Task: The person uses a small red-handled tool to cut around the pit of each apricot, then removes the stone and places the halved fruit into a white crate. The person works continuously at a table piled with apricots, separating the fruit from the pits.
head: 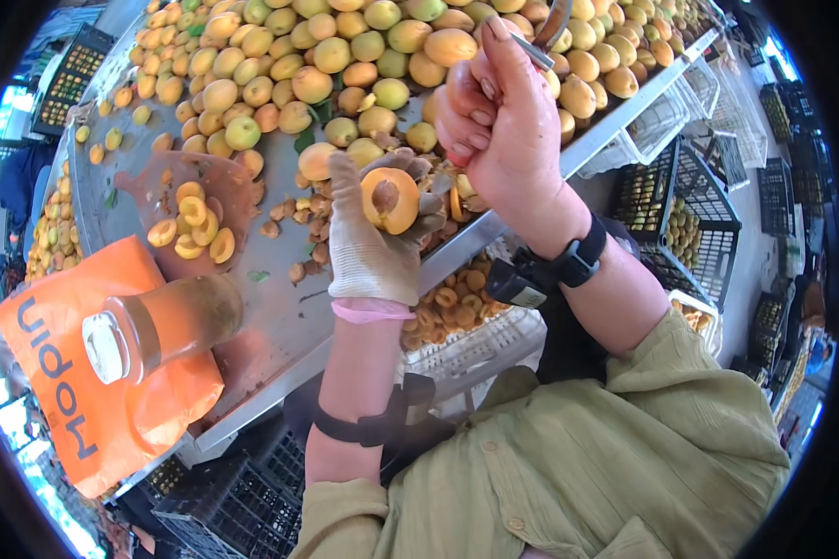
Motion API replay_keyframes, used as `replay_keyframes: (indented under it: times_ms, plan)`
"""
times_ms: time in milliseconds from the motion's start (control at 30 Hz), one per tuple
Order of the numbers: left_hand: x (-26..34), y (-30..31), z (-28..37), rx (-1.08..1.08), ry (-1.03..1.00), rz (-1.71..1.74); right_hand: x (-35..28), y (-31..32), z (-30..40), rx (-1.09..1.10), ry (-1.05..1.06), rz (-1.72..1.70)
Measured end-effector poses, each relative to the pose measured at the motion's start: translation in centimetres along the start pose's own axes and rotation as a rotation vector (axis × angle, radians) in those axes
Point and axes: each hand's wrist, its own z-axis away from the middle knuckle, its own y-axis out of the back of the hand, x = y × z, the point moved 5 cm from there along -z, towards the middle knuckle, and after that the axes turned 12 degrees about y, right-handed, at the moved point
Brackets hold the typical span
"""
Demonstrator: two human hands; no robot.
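Note:
A cut apricot half (407, 209) rests in my left hand (366, 255), its brown pit (385, 197) facing up. That hand wears a light knit glove with dark fingertips, and a pink cuff shows at the wrist. My right hand (509, 129) is bare and closed around a small curved knife (552, 28). Its blade points up and away from me; a bit of red, perhaps the handle's end, shows below the fist. Loose apricot pits (314, 230) lie on the metal table (280, 307) by the glove. Beyond both hands spreads a heap of whole apricots (307, 84).
Pitted halves lie on a translucent reddish sheet (140, 178) at left. Nearer stand a lidded jar (196, 314) and an orange bag (140, 433) bearing writing. Below the table's metal edge (461, 244), a white crate (489, 342) holds apricot halves (454, 300). Black crates (706, 216) stand right.

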Motion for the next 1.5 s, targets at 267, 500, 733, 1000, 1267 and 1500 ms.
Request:
replay_keyframes:
  times_ms: [267, 500, 733, 1000, 1267, 1500]
  plan:
    - [-1.1, -0.6, 0.5, -0.014, -0.032, -0.252, -0.2, 0.2, 0.2, 0.105, -0.08, -0.133]
    - [-1.4, -0.7, 0.9, 0.145, 0.101, -0.172, 0.6, 0.1, 0.6, 0.046, -0.085, -0.127]
    - [-0.9, 2.9, -3.3, -0.005, -0.322, -0.601, 3.2, 0.4, 0.4, -0.019, -0.287, -0.189]
    - [-2.6, 0.1, -0.4, -0.253, 0.384, 0.01, 2.3, -1.7, 1.5, -0.38, -0.147, -0.064]
    - [-0.9, 0.3, -0.3, -0.073, 0.229, 0.036, 2.1, -0.5, -0.2, -0.126, -0.097, -0.27]
    - [3.1, 1.7, 0.4, 0.143, -0.119, -0.019, 4.2, -2.3, 2.6, -0.741, 0.018, 0.958]
